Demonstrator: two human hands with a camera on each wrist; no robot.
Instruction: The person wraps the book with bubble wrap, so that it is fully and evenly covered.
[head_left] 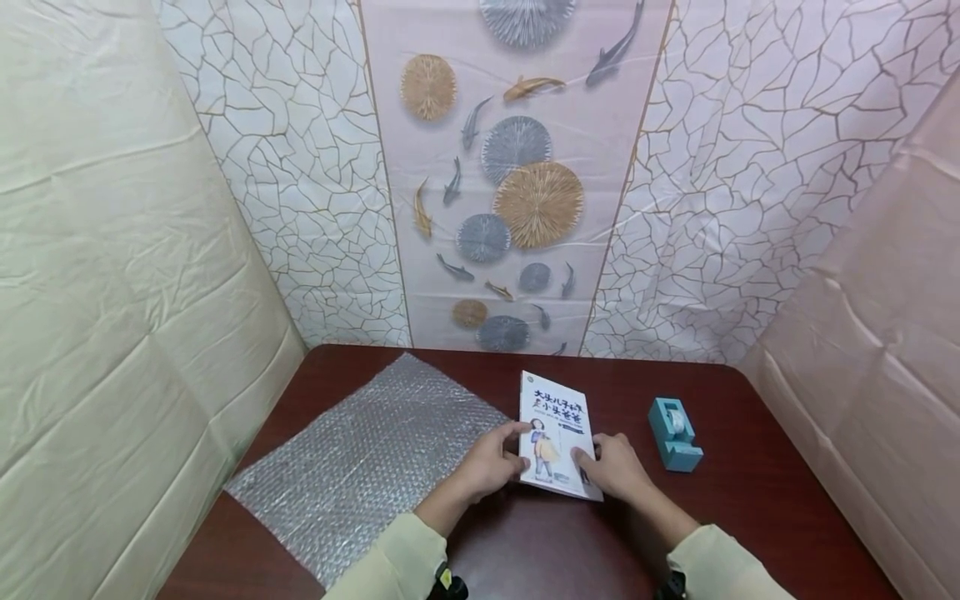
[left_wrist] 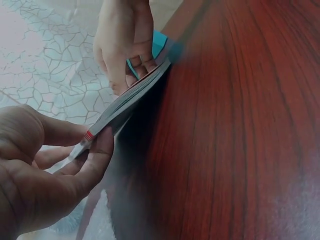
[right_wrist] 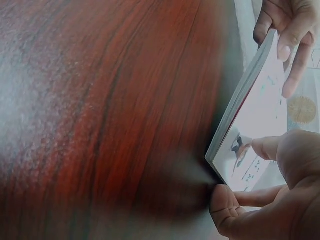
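Book (head_left: 553, 425) is held tilted over table (head_left: 570, 550), just right of bubble wrap (head_left: 360, 450). Opposite edges are pinched by left hand (head_left: 489, 461) and right hand (head_left: 618, 468), fingers closed to its thickness. Tape dispenser (head_left: 670, 437) is seen farther right of bubble wrap.

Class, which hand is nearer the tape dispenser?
The right hand, gripping the book by its right edge; the left hand grips its left edge, toward the bubble wrap.

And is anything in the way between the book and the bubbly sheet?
Only the left hand, which holds the book by its left side, toward the bubble wrap. Nothing else shows between them; the tape dispenser is on the other side, past the right hand.
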